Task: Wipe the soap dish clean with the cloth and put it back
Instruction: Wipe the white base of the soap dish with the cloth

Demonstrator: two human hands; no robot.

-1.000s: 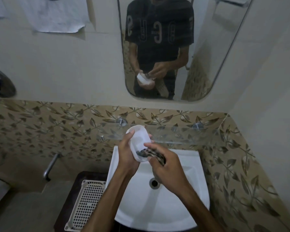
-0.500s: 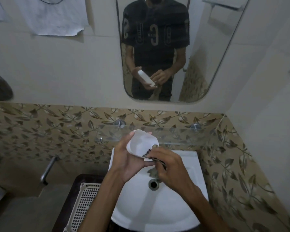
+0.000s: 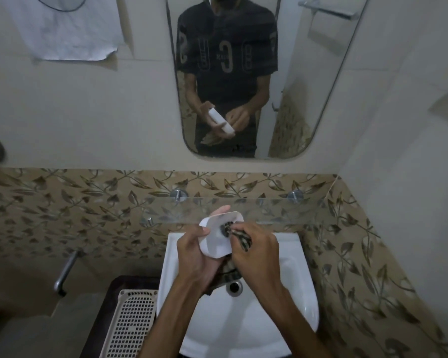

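Both forearms reach forward and converge at the middle. The left hand [image 3: 194, 257] curls round the soap dish [image 3: 219, 236], thumb on its near edge, fingertips showing past the far rim. The right hand [image 3: 259, 251], knuckles up, pinches the patterned cloth [image 3: 239, 235] against the dish's inner face.

White soap dish [image 3: 217, 237] tilted above sink; patterned cloth [image 3: 239, 235] bunched inside.
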